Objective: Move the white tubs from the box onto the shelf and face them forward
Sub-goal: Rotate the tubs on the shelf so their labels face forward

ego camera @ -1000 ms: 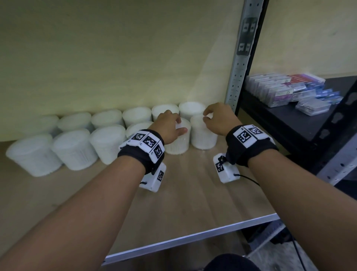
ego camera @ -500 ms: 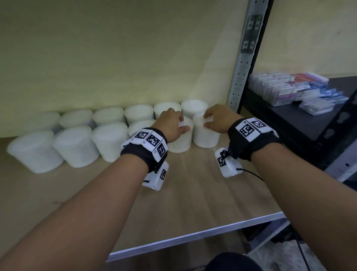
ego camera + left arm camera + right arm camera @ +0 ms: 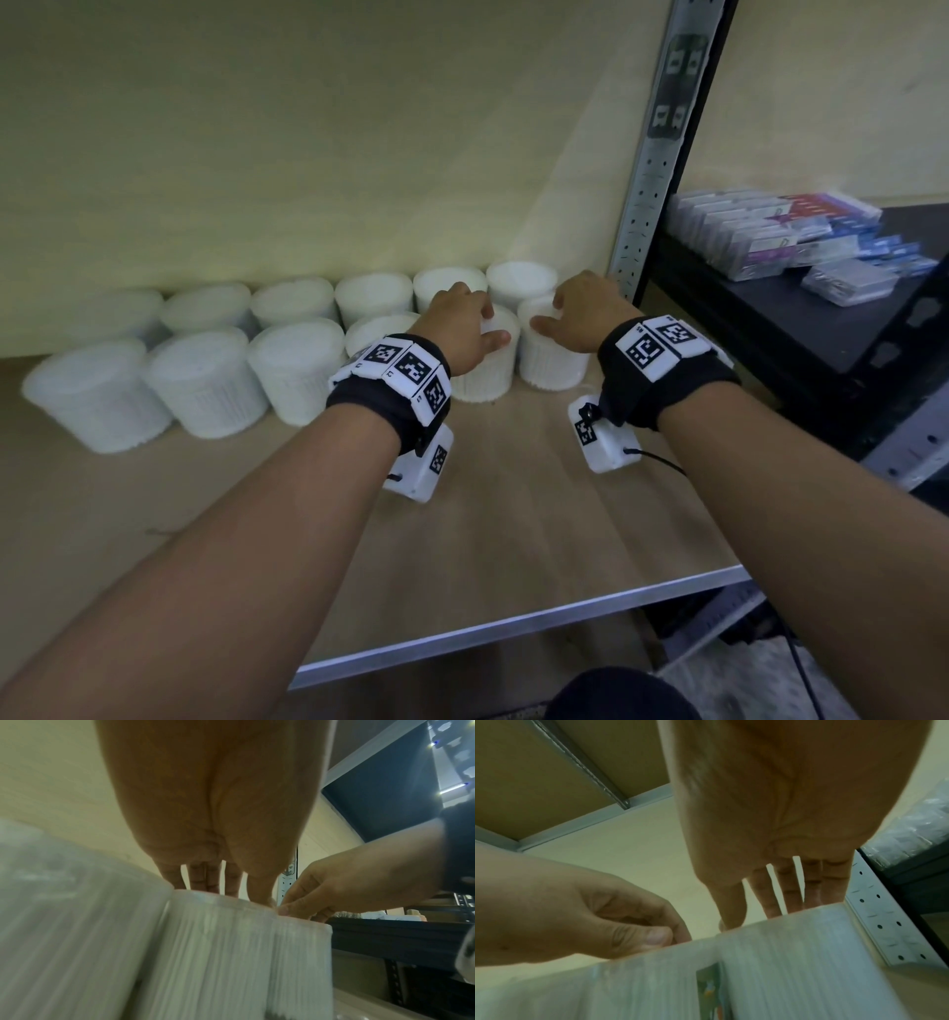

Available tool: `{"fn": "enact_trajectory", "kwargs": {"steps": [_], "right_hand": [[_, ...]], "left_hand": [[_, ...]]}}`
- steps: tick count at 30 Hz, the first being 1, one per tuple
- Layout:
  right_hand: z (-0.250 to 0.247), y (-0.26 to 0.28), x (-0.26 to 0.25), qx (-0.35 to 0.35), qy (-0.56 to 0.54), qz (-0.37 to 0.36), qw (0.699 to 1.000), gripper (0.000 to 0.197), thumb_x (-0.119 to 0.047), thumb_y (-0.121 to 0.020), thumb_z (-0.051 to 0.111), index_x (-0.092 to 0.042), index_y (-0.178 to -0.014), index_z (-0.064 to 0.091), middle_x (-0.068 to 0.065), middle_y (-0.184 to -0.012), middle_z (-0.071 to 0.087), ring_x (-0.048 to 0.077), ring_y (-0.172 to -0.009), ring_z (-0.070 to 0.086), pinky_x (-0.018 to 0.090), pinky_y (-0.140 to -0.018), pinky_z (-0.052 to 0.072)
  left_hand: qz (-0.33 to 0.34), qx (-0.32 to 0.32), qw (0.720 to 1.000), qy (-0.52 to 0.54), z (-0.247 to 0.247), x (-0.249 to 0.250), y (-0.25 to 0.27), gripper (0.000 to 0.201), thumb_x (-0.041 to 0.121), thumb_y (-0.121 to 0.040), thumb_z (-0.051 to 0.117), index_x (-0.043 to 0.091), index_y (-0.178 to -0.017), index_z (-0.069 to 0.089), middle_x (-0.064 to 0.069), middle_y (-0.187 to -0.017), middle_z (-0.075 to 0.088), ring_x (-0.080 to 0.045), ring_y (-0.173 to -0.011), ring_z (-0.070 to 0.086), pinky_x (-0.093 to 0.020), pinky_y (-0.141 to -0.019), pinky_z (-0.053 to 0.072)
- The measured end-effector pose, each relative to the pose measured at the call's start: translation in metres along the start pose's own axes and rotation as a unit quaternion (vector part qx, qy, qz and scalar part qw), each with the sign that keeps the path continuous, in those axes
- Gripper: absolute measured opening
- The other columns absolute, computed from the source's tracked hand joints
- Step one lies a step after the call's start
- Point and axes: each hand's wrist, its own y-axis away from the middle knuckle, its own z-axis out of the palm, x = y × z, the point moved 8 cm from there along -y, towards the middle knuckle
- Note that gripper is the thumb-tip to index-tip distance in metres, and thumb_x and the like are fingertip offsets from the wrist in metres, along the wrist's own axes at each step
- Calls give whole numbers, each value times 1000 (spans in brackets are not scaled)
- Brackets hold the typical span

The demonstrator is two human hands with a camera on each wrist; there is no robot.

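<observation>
Two white tubs (image 3: 552, 354) at the front row's end beside the steel upright (image 3: 648, 205) are gripped from above, one by the left hand (image 3: 458, 329), one by the right hand (image 3: 585, 318). If twisted carelessly, neighbouring tubs could be knocked askew.

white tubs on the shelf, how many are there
12 white tubs: six in the back row along the wall, six in front, the two rightmost under the left hand and right hand. Others may hide behind arms.

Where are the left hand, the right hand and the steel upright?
left hand (image 3: 458, 329), head view, back of the hand
right hand (image 3: 585, 314), head view, back of the hand
steel upright (image 3: 648, 169), head view, perforated face
</observation>
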Motion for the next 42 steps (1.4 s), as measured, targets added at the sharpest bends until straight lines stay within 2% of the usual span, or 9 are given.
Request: {"fn": "enact_trajectory", "kwargs": {"steps": [6, 10, 13, 18, 22, 29, 36, 38, 42], "right_hand": [[-6, 6, -4, -18, -8, -23, 1000, 47, -33, -97, 50, -6, -135, 51, 12, -140, 46, 28, -131, 42, 34, -110, 32], [-7, 4, -2, -35, -71, -31, 996, 41, -2, -90, 52, -15, -128, 60, 7, -140, 50, 25, -127, 49, 27, -99, 41], [-7, 4, -3, -30, -99, -28, 994, 45, 5, -86, 47, -17, -120, 67, 7, -138, 52, 25, -124, 52, 25, -94, 44], [-5, -9, 6, 18, -57, 43, 997, 42, -25, -87, 54, -11, -127, 55, 11, -137, 48, 34, -131, 39, 43, -108, 38], [10, -14, 7, -18, 18, 51, 998, 69, -58, -87, 50, -4, -130, 48, 20, -136, 44, 38, -131, 37, 47, -108, 30], [6, -13, 4, -23, 26, 17, 999, 59, -47, -89, 56, -9, -134, 48, 12, -139, 44, 34, -131, 39, 46, -110, 35], [1, -5, 0, -58, -17, -38, 997, 45, -9, -90, 51, -23, -133, 54, 4, -144, 44, 25, -131, 45, 25, -95, 37], [1, -6, 1, -56, -28, -26, 998, 47, -13, -90, 52, -25, -135, 50, 5, -146, 41, 26, -134, 39, 30, -104, 37], [-4, -11, 8, 1, 1, 25, 1000, 60, -47, -90, 53, -11, -138, 45, 15, -143, 40, 36, -136, 31, 46, -113, 31]], "left_hand": [[2, 1, 1000, -2, 0, 0, 0, 46, 39, -93, 54, 10, -129, 49, -11, -132, 43, -26, -123, 42, -33, -100, 36], [0, 2, 1000, -8, 1, 0, -1, 46, 39, -93, 54, 10, -129, 49, -12, -133, 43, -27, -123, 42, -33, -100, 35], [0, 4, 1000, -6, 1, 0, 0, 46, 39, -93, 53, 10, -129, 49, -12, -133, 43, -27, -123, 42, -32, -99, 35], [1, 4, 1000, -2, 2, 0, 0, 46, 38, -93, 53, 9, -129, 49, -12, -133, 43, -28, -123, 42, -33, -100, 35], [2, 3, 1000, -4, 2, -1, 0, 47, 39, -93, 53, 9, -129, 49, -12, -133, 43, -28, -123, 42, -34, -101, 35], [2, 4, 1000, -3, 3, -2, -1, 46, 39, -93, 53, 10, -129, 49, -12, -133, 43, -28, -123, 41, -34, -101, 35], [-2, 5, 1000, -2, 3, -2, -1, 46, 39, -93, 53, 10, -128, 49, -11, -133, 43, -27, -123, 42, -34, -101, 35], [-2, 5, 1000, 0, 3, -2, -1, 46, 38, -93, 53, 10, -128, 49, -11, -132, 43, -27, -123, 42, -34, -101, 35], [3, 5, 1000, 1, 2, -1, 0, 45, 38, -93, 53, 10, -128, 49, -11, -132, 43, -27, -122, 41, -33, -100, 35]]}}
